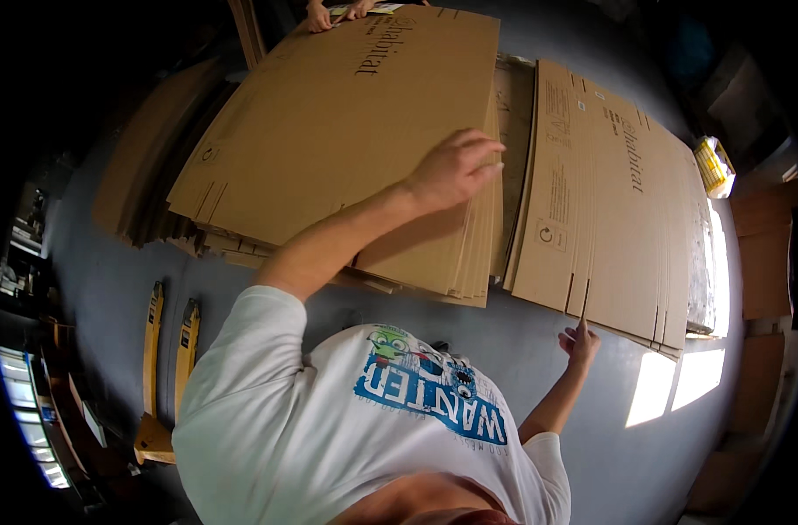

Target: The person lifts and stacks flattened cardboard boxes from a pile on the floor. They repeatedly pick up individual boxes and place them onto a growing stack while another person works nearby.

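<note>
A grey floor (110,289) runs under everything, smooth and dull. Two bright patches of sunlight (674,385) fall on it at the right. A yellow pallet jack (167,367) stands at the left, its forks side by side. Shelving (31,411) lines the dim left edge, and brown boxes (766,262) stack at the far right.
</note>
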Demonstrator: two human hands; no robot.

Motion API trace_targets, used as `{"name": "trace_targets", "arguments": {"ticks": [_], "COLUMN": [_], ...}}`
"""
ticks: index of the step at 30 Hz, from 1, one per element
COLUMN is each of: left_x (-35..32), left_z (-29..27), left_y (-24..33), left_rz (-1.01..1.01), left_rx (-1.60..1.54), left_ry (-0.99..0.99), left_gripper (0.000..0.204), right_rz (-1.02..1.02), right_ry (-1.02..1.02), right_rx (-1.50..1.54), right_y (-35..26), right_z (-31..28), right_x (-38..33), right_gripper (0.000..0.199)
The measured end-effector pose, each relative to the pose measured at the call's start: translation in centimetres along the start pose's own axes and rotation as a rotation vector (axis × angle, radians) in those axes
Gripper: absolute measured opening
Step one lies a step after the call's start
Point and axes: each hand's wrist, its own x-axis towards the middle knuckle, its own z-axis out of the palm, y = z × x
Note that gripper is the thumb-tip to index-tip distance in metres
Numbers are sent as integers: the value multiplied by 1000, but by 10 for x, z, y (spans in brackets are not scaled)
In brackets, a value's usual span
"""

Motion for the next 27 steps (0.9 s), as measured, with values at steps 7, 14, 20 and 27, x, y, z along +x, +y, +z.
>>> {"name": "trace_targets", "arguments": {"ticks": [7,14,20,27], "left_x": [-251,-340,-344,-342], "left_z": [-313,-380,-399,-446], "left_y": [-242,-258,-265,-312], "left_rz": [-923,-976,-1081,-1186], "left_rx": [1123,1238,1121,546], "left_ry": [-173,-19,31,-101], "left_gripper": [38,42,43,48], "right_rz": [-434,-681,-652,-400], "right_ry": [-40,69,207,34], "right_rx": [-252,-883,-1082,-647], "right_y": [-96,-114,-118,-108], "right_z": [147,269,280,260], "right_x": [-195,-271,-268,-212], "right_gripper": [30,32,36,39]}}
